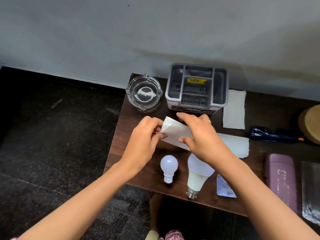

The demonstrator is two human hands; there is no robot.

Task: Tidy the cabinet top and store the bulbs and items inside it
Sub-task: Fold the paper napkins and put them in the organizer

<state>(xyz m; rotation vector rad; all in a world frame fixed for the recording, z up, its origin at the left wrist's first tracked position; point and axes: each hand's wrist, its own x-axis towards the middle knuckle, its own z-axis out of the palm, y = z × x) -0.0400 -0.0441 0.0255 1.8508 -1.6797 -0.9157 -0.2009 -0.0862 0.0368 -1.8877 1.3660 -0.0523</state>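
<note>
At the centre of the frame we hold a white paper-wrapped bundle [174,131] just above the dark wooden cabinet top [142,177]. From its rounded shape we judge it may hold a bulb, but the contents are hidden. Our left hand [144,135] pinches the wrap's left end between thumb and fingertips, nearly closed on the paper. Our right hand [199,134] lies over the bundle from above, fingers curled, thumb pressing the lower edge; it is closed loosely on the wrap rather than squeezing.

The paper looks thin, soft and easily torn, so we would grip it lightly and support it from beneath. A flat sheet [233,144] trails from the bundle toward the right of the frame, lying on the wood.

Below our hands, in the lower middle, lie two bare bulbs: a small bulb [168,168] on the left and a large bulb [196,177] just beside it, its metal cap pointing to the bottom edge. We judge both light, smooth and fragile, and apt to roll; the white plastic neck is the safer place to hold, not the dome.

Above, a glass ashtray [143,92] sits left of a grey organiser [196,87], both near the wall. A folded white sheet [234,110] lies to the right of the organiser.
</note>
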